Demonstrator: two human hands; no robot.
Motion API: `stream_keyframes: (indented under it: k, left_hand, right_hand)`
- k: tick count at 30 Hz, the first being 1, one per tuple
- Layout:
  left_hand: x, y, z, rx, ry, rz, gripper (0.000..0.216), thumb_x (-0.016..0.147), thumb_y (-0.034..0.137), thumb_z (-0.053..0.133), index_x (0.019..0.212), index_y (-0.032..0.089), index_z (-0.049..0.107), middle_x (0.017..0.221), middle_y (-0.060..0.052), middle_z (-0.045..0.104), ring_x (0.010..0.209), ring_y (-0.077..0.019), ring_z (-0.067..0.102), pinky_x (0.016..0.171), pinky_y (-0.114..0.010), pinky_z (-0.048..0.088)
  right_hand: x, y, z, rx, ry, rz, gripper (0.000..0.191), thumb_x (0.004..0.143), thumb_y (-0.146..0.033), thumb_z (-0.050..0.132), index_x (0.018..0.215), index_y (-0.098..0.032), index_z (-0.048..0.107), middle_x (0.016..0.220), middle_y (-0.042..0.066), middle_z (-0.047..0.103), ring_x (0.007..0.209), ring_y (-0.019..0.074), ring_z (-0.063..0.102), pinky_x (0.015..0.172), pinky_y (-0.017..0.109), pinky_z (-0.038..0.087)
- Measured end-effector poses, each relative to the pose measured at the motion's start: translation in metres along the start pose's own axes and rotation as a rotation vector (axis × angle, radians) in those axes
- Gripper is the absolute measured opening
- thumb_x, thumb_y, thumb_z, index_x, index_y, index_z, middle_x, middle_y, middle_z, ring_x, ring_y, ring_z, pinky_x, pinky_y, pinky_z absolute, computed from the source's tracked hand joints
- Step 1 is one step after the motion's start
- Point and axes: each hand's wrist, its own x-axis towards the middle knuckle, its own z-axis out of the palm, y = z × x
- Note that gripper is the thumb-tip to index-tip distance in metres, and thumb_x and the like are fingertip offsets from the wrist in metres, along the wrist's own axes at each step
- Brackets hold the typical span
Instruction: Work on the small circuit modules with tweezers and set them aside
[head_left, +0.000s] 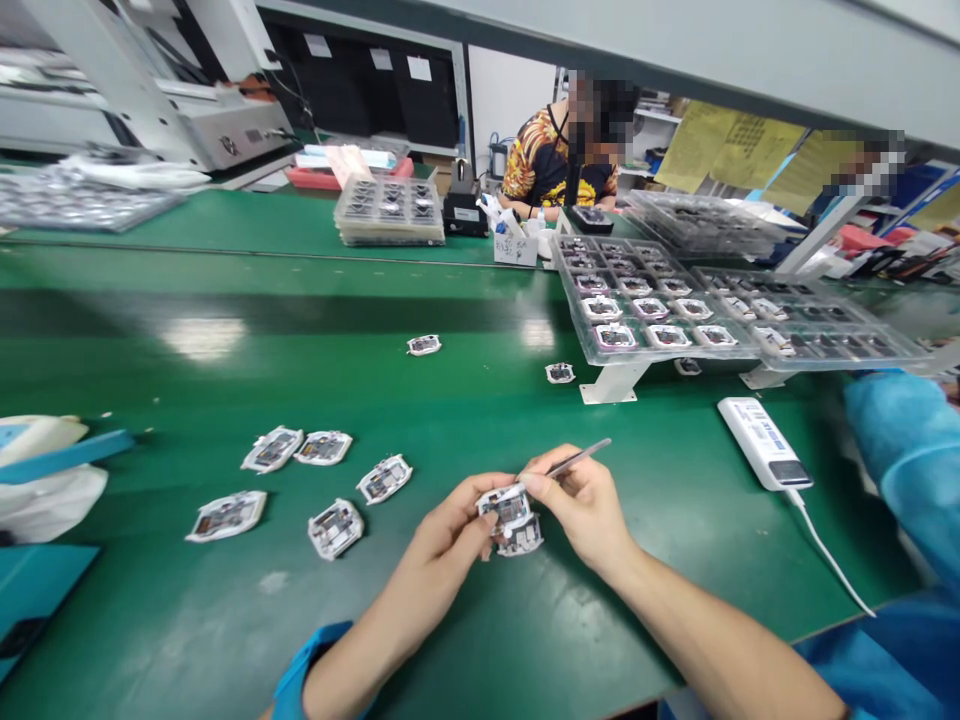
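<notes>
The left hand (442,540) pinches a small film-edged circuit module (508,510) between thumb and fingers; the right hand (581,505) grips steel tweezers (574,460), points toward that module; a second module (521,540) sits just below it; more modules (335,529) lie left of the hands; a white power bank (765,443) lies right; a clear tray of modules (652,300) stands ahead.
</notes>
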Motion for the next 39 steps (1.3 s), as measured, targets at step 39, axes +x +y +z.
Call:
stream_keyframes:
  k: [39]
  left_hand:
    - [0.0,0.011,-0.002,0.024,-0.02,-0.01,0.025,0.083,0.036,0.058,0.1,0.02,0.067,0.074,0.0,0.061,0.063,-0.0161,0.049,0.06,-0.026,0.042]
  right_hand:
    - [-0.001,-0.002,0.0,-0.001,-0.06,-0.026,0.014,0.069,-0.027,0.077,0.069,-0.019,0.065,0.068,0.001,0.07,0.064,0.0157,0.064,0.062,0.028,0.051]
